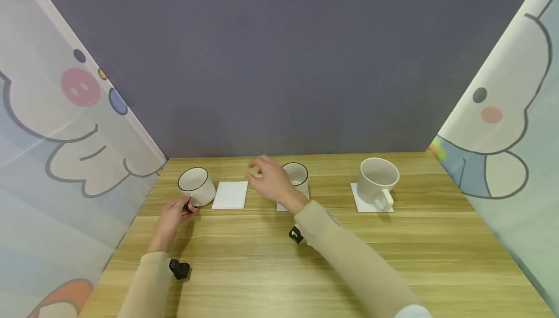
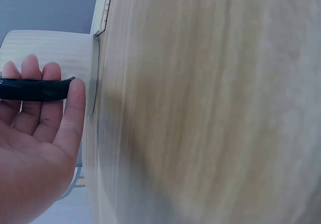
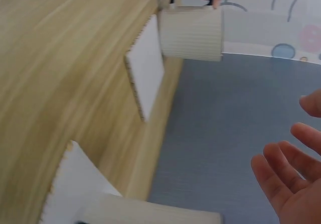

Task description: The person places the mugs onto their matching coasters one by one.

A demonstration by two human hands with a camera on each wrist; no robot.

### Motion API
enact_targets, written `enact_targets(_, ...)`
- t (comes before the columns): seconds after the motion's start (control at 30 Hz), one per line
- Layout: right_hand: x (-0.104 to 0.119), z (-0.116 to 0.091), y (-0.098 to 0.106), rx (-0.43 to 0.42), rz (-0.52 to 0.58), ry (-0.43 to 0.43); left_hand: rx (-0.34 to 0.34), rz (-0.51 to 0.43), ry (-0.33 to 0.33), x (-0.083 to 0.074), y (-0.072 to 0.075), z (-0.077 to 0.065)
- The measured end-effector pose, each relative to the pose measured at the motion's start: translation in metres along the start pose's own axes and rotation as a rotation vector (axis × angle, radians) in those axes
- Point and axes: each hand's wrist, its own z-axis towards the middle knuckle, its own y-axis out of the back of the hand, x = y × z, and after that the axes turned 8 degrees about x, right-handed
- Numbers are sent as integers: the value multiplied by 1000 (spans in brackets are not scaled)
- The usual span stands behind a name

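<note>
My left hand (image 1: 169, 217) grips the black handle (image 2: 35, 90) of a white mug (image 1: 202, 193) with a dark rim, at the left of the table. In the right wrist view this mug (image 3: 191, 35) overlaps the table's far edge, beside a white square pad (image 3: 147, 71). My right hand (image 1: 271, 180) is held in the air with loosely bent fingers and nothing between them. It hovers just left of a second dark-rimmed mug (image 1: 304, 189), partly hidden behind the hand and wrist, which stands on another white pad (image 1: 281, 208).
Between the two dark-rimmed mugs lies a bare white square pad (image 1: 230, 195). Farther right, a larger cream mug (image 1: 370, 188) stands on its own pad (image 1: 363, 206), handle toward me. A dark grey panel (image 1: 288, 65) rises behind the wooden table (image 1: 244, 264), with cartoon-printed sheets on both sides.
</note>
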Motion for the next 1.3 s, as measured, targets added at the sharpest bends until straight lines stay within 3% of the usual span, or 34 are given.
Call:
enact_targets(0.4, -17, 11, -34, 133, -136, -89, -34, 30, -42, 7, -1, 4)
enact_targets(0.9, -37, 13, -68, 286, -240, -85, -44, 28, -31, 9, -3, 5)
enact_targets(1.3, -45, 14, -84, 346, -322, -92, -58, 15, -30, 14, -2, 6)
